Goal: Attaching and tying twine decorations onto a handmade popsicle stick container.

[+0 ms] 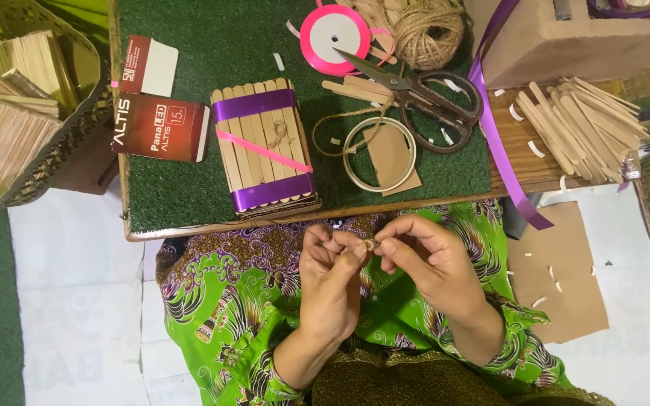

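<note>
I see my left hand (330, 280) and right hand (428, 259) meeting over my lap, fingertips of both pinched together on a tiny tan twine knot (370, 244), too small to make out further, just below the edge of the table (189, 197).

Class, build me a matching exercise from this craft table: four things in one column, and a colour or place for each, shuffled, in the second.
Things:
1. ribbon spool
2. scissors
3. stick panel
4. loose sticks

Descriptions:
A. banded in purple at both ends
B. piled at the table's right edge
C. bright pink with a white centre
D. lying shut, dark handles to the right

Pairs: 1-C, 2-D, 3-A, 4-B
</note>
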